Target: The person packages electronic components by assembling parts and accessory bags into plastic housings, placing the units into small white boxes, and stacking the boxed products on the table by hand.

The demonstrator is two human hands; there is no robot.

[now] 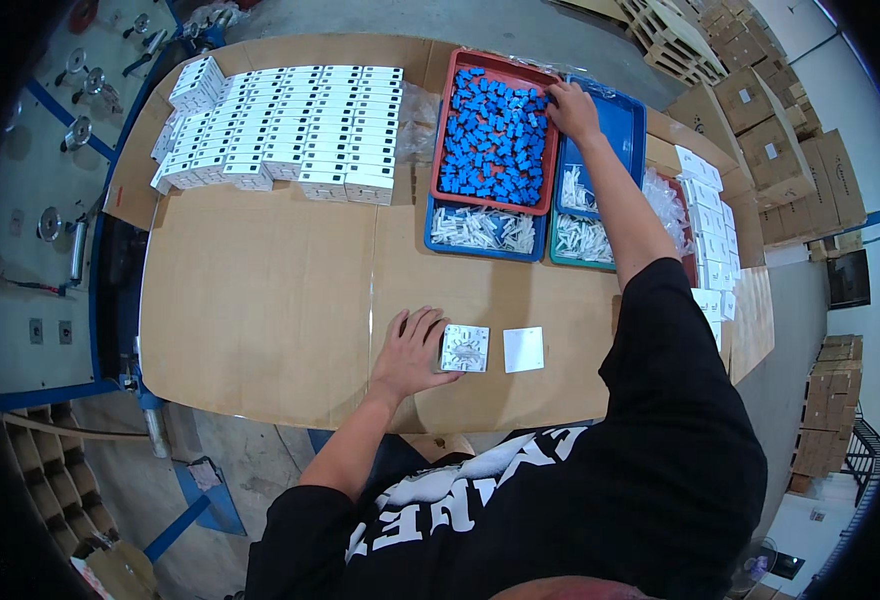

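My left hand [410,352] rests on the cardboard-covered table, its thumb and fingers curved around the left side of a white square housing [465,348]. Ridges and small holes mark the housing's upper side. Just right of it lies a flat white square plate [524,349], apart from both hands. Far up, my right hand [572,108] reaches over the right rim of a red tray [439,150]. Its bent fingers are at the edge of many small blue plastic pieces [495,135]; what they pinch, if anything, is too small to tell.
Stacked white boxes [290,125] fill the far left of the table. Under and beside the red tray are blue trays [620,125] and a green tray [560,250] with white slender parts [480,228]. More white boxes [705,225] stand at right. Blue-framed equipment [55,200] borders the left.
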